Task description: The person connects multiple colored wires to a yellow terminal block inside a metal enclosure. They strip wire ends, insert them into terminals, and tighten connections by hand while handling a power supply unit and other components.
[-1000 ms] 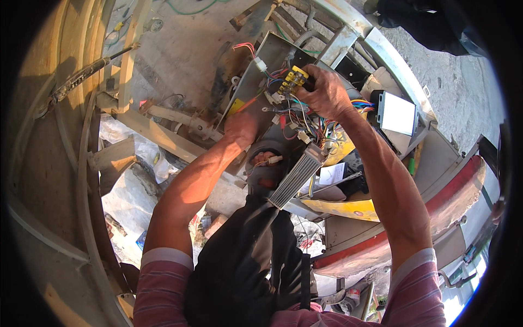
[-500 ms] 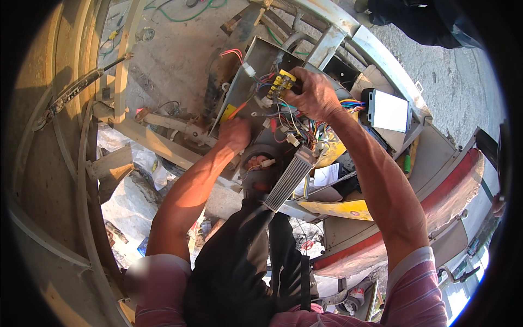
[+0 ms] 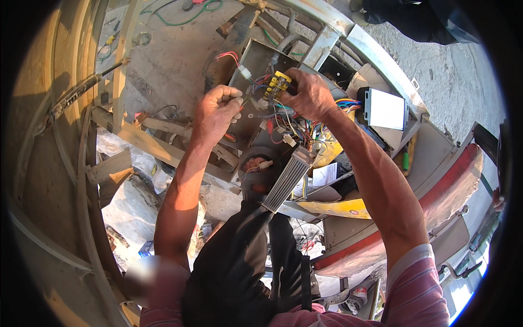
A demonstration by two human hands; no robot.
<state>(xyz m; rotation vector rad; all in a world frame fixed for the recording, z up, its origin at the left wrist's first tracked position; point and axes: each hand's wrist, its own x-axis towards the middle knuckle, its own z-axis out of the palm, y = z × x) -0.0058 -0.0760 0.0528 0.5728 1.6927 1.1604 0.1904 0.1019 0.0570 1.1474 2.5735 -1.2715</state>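
Observation:
My right hand (image 3: 311, 97) grips a yellow connector block (image 3: 278, 84) with several wires at its lower side. To its left, my left hand (image 3: 219, 113) is raised with thumb and fingers pinched around a thin wire (image 3: 245, 101); a small orange bit shows at the fingertips. Next to the block, a white plug (image 3: 244, 71) joins red and dark wires. Both hands are over an open metal box (image 3: 260, 54). A tangle of coloured wires (image 3: 283, 121) with white plugs lies below my right hand.
A finned metal bar (image 3: 289, 180) stands slanted near my knees. A white-faced box (image 3: 385, 109) with coloured wires sits at the right. Frame rails (image 3: 376, 57) curve behind. A yellow panel (image 3: 338, 209) and a green-handled tool (image 3: 406, 162) lie nearer right.
My left hand has risen from the box's lower left edge toward the connector block, its fingers now pinched near the wires. My right hand keeps the block and has shifted slightly left.

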